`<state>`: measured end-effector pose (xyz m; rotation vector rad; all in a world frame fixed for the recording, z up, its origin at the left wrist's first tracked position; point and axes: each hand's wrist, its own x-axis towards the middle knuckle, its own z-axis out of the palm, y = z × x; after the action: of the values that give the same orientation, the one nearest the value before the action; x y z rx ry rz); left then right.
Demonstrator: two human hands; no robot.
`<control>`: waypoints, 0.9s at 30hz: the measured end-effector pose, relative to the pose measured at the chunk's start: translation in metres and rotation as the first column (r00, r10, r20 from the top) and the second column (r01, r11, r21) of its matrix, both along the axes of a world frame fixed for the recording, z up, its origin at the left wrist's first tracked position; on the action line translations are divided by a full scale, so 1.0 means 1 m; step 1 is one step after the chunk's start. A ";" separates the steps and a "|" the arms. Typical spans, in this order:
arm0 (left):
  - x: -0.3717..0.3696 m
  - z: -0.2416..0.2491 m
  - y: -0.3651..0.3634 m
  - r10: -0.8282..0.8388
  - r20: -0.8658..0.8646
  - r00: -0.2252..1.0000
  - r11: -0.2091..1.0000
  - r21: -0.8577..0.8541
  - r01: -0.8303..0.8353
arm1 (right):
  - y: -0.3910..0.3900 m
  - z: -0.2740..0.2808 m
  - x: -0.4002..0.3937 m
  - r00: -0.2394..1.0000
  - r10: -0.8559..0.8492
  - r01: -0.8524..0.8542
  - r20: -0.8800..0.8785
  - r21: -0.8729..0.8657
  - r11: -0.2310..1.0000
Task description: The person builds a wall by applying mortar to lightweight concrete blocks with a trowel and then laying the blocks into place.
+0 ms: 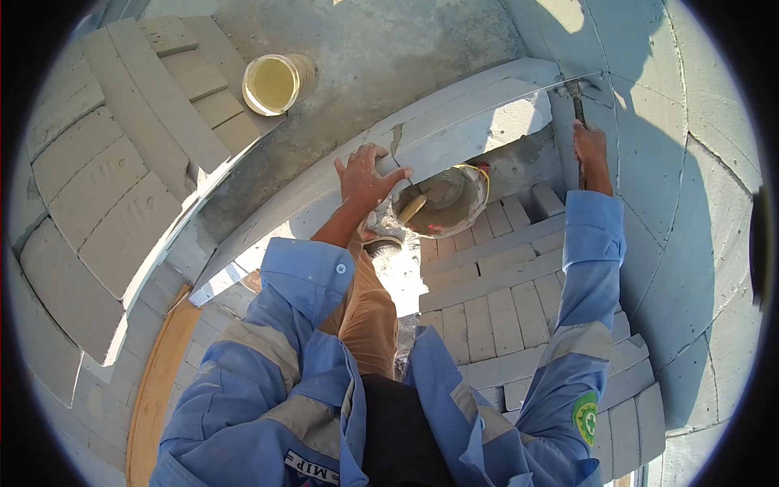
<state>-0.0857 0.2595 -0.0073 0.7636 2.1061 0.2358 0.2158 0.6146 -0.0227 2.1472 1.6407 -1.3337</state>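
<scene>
My right hand [590,150] is closed around the handle of a hammer [578,101]. Its metal head is up against the block wall [649,122] on the right, near the end of a low curved row of pale blocks [454,122]. On the top edge of that row lies my left hand [365,178], fingers spread, gripping nothing. A thin string line [495,104] runs along the row toward the hammer head. Just below the row, a bucket [480,207] smeared with mortar holds a tool with a pale handle [412,209].
Behind the row, a white bucket [302,75] with yellowish contents stands on the concrete floor [389,49]. Stacked blocks [105,170] fill the left, more blocks [495,316] lie below right. A wooden plank [166,381] leans at lower left. My shoe [381,245] is beside the mortar bucket.
</scene>
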 end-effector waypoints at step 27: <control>0.004 0.002 -0.002 0.034 -0.004 0.999 0.999 0.014 -0.034 | -0.001 0.015 -0.021 0.991 -0.116 0.093 -0.063 -0.287 0.953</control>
<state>-0.0814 0.2577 -0.0052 0.7383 2.1248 0.2680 0.1948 0.6139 -0.0072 2.0582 1.2804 -1.5940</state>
